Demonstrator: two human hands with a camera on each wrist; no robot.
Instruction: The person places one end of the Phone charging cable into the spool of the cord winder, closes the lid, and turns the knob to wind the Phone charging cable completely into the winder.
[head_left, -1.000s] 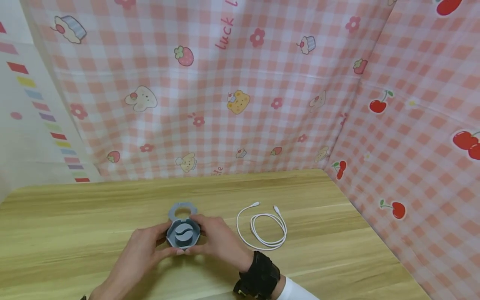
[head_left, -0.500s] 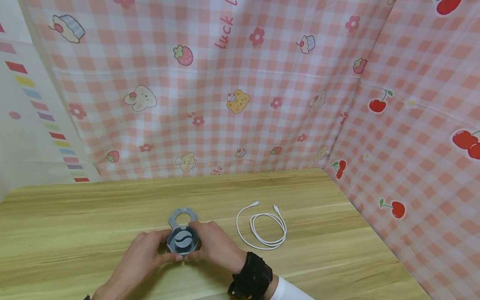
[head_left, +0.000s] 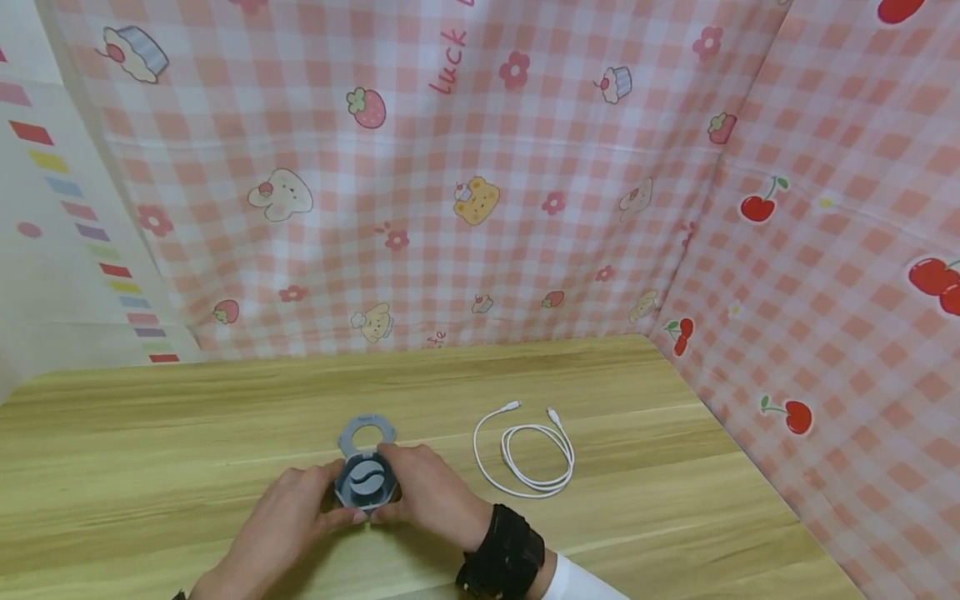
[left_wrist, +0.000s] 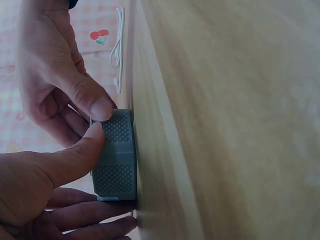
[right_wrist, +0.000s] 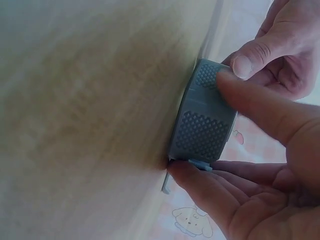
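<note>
A grey hexagonal case (head_left: 367, 482) stands on the wooden table, its ring-shaped lid (head_left: 366, 420) folded back on the far side and an S-shaped groove visible inside. My left hand (head_left: 281, 517) grips its left side, thumb on the near wall. From the right, my right hand (head_left: 431, 492) holds it with the thumb in front and fingers at the back corner. Both thumb tips nearly meet on the textured side of the case (left_wrist: 116, 155) in the left wrist view. In the right wrist view, the fingers of my right hand (right_wrist: 260, 175) reach the hinge end of the case (right_wrist: 202, 115).
A coiled white cable (head_left: 536, 487) lies on the table (head_left: 637, 517) to the right of my hands. Pink checked cloth (head_left: 420, 167) hangs behind the table and along its right side.
The case and both hands have moved slightly towards me since a second ago, and the lid lies lower behind it. Over the last half second they have hardly moved.
</note>
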